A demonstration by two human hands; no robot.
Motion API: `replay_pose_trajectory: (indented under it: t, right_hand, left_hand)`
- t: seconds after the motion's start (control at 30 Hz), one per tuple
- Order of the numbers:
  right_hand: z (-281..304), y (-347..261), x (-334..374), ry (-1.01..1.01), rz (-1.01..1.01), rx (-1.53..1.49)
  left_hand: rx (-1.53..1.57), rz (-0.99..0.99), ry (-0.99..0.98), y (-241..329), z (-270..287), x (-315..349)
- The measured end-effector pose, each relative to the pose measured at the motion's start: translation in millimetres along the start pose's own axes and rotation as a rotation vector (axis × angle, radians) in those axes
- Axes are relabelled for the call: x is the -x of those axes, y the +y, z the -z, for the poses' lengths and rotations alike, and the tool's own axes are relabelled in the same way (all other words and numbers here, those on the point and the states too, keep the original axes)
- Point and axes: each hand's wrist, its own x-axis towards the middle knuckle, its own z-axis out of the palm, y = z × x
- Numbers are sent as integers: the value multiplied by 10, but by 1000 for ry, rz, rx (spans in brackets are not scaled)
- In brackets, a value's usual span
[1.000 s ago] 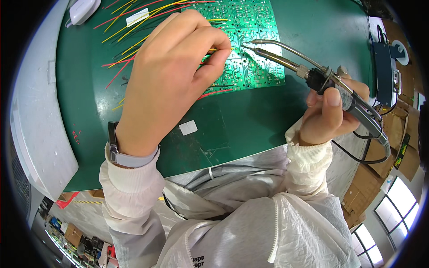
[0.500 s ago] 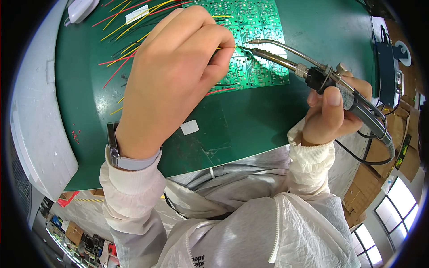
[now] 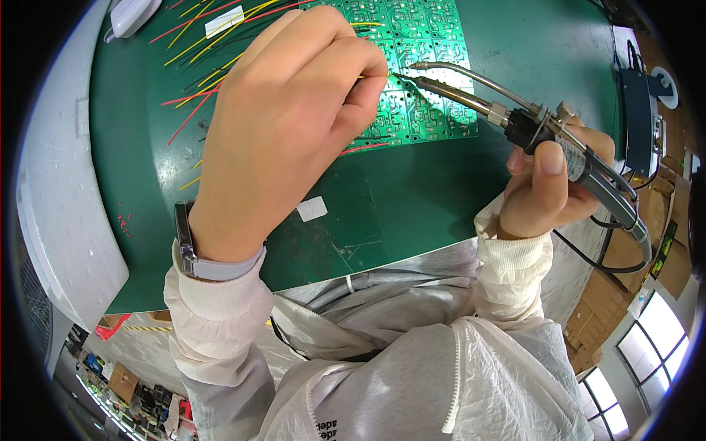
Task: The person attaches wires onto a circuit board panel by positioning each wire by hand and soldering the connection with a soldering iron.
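My left hand [image 3: 287, 132] is over the left part of a green circuit board panel [image 3: 434, 114], thumb and fingertips pinched on a thin yellow wire [image 3: 361, 77]. Most of that wire is hidden by the hand. My right hand [image 3: 548, 184] grips a soldering iron [image 3: 456, 95] by its dark handle, with a thin metal tube [image 3: 478, 76] clamped alongside. The iron's tip points left and meets the board just beside my left fingertips; the exact contact is too small to make out. Red, yellow and black wires [image 3: 193, 51] fan out leftward from beneath my left hand.
A green mat [image 3: 412, 191] covers the table. White labels lie on it, one [image 3: 312, 209] near the front. Red scraps [image 3: 123, 224] are at left, beside a white foam wall [image 3: 62, 191]. A dark blue box [image 3: 638, 121] stands at right, near the iron's cable [image 3: 610, 269].
My right hand and the soldering iron have shifted very slightly to the right. My left hand keeps its pinch in nearly the same place.
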Motion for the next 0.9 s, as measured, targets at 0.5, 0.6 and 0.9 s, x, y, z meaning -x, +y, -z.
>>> replay_pose_trajectory:
  t: [0.5, 0.6, 0.9]
  right_hand:
    - [-9, 4, -5, -7, 59, 8]
    - [-3, 4, -7, -29, 92, 28]
    - [-5, 8, -5, -24, 92, 6]
  left_hand:
    - [47, 20, 80, -42, -60, 46]
    - [40, 27, 91, -34, -62, 44]
    - [51, 56, 103, -28, -62, 43]
